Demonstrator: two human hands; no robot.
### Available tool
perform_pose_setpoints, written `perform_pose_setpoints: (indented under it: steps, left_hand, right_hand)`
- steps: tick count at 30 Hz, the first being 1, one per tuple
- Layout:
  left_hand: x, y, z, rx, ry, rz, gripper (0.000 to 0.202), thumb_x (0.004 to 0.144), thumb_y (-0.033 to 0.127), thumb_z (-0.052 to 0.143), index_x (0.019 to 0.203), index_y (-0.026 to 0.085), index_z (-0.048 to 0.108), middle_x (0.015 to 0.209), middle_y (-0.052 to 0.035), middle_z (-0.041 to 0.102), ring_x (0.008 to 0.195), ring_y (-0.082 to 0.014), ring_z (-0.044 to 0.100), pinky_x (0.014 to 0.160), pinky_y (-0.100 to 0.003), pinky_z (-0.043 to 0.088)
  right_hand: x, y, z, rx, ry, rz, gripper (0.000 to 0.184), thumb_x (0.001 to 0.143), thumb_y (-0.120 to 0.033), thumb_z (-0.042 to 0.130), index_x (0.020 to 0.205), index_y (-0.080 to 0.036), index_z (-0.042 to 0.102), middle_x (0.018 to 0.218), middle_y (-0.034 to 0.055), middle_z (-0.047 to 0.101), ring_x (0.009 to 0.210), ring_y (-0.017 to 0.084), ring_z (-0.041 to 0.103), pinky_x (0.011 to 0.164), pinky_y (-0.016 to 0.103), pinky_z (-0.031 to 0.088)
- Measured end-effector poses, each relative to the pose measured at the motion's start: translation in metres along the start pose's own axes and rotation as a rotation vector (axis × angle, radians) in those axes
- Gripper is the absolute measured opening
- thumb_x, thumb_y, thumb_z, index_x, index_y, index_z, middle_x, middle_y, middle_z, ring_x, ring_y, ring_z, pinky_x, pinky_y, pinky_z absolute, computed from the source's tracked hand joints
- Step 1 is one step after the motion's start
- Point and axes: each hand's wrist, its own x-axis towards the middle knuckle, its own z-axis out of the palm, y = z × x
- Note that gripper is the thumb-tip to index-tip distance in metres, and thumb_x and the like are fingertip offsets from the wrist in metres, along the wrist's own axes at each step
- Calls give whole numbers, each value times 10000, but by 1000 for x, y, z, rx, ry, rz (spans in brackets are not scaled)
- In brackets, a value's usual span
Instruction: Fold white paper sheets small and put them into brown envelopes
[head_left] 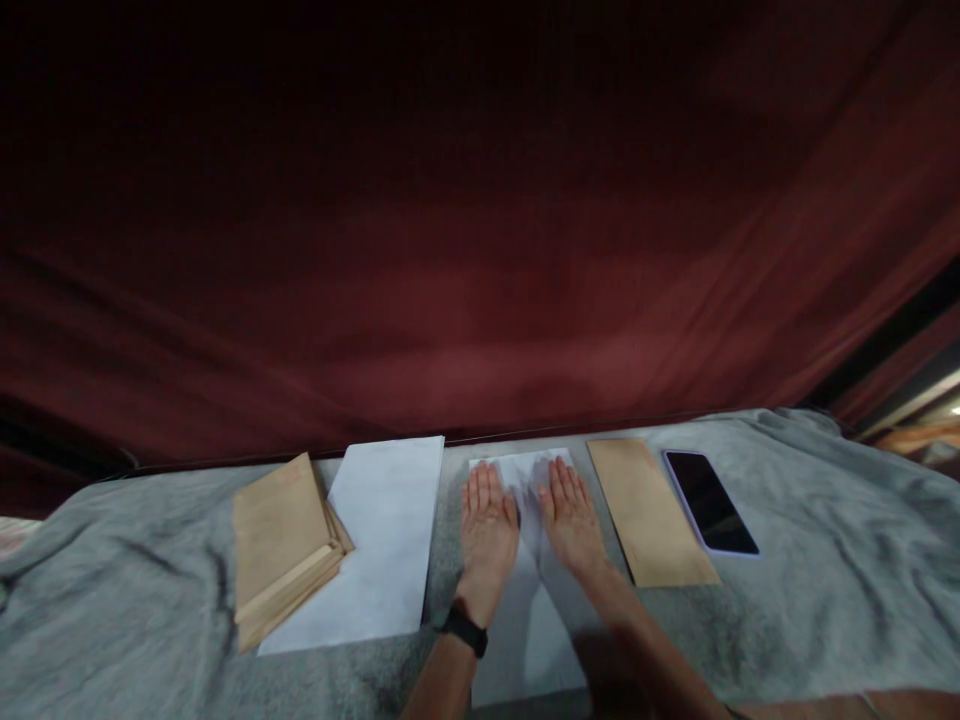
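A white sheet of paper [519, 655] lies lengthwise in front of me, with what looks like a crease or raised fold along its middle. Flat on its left side rests my left hand [489, 525], fingers stretched out, a dark band on the wrist. My right hand [571, 520] presses flat on the right side of the same sheet, fingers extended. Neither hand grips anything. Just right of the sheet is a single brown envelope [652, 515]. To the left lies a larger stack of white paper [390, 540].
A pile of brown envelopes [285, 540] overlaps the left part of the white stack. At the right lies a phone [712, 505] with a purple case. A grey blanket [847, 560] covers the surface. Dark red fabric [480, 330] hangs behind its far edge.
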Motion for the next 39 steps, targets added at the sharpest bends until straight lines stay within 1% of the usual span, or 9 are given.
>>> perform_pose_setpoints:
  steps: [4,8,12,16,23,31,34,37,39]
  left_hand:
    - [-11,14,3,-28,-166,159,588,996,187,298,1577,112,345,1622,-127,384,1528,-240,310,1238,-467,343]
    - [-14,12,4,1,-232,213,589,976,157,304,1557,132,397,1618,-105,397,1524,-240,318,1258,-480,296]
    - [-11,7,5,14,-205,183,583,985,182,307,1560,155,395,1620,-93,398,1524,-231,320,1248,-481,309]
    - [-6,-2,8,36,-182,108,565,1016,259,314,1555,110,395,1611,-137,401,1514,-243,344,1237,-471,326]
    - [-1,-19,9,78,-120,11,577,1022,294,314,1539,56,405,1582,-195,422,1499,-277,373,1226,-493,333]
    - [10,-11,-2,98,-43,-112,571,1034,299,305,1469,-31,476,1533,-253,468,1484,-335,388,1239,-526,301]
    - [16,5,-4,10,-83,44,553,1046,290,281,1502,29,453,1570,-190,452,1497,-285,375,1238,-488,331]
    - [20,20,-4,-129,-216,282,528,1067,306,247,1509,118,466,1582,-105,463,1497,-216,380,1247,-442,336]
    - [22,25,-4,-197,-303,373,523,1079,316,221,1500,148,481,1577,-83,474,1492,-189,389,1255,-437,325]
  right_hand:
    - [-11,-16,-5,71,-67,-168,551,1090,-340,199,1555,-141,419,1581,125,460,1493,227,384,1223,464,331]
    - [-13,-18,-11,37,-111,-202,520,1093,-364,266,1522,-161,477,1569,103,477,1484,228,400,1247,466,275]
    - [-6,-11,-11,11,-120,-216,502,1087,-372,304,1527,-199,472,1573,88,468,1473,229,418,1243,469,269]
    - [4,-2,-7,-36,-124,-176,513,1085,-388,300,1534,-200,462,1582,97,455,1472,249,420,1223,479,291]
    - [8,11,4,-137,-5,-65,641,1087,-438,222,1506,-17,461,1554,207,461,1422,310,479,1182,472,347]
    - [3,13,6,-123,72,25,598,1074,-370,255,1505,-8,457,1510,242,509,1413,319,489,1175,514,359]
    - [2,11,-4,-117,57,27,574,1069,-334,274,1506,-7,452,1534,235,483,1446,318,447,1193,522,340]
    - [-8,5,-11,-101,39,-61,537,1047,-273,342,1528,-51,434,1591,192,424,1488,302,386,1212,517,320]
    - [-21,-1,-12,-80,31,-137,530,1015,-207,385,1527,-81,444,1599,170,422,1497,294,372,1214,511,326]
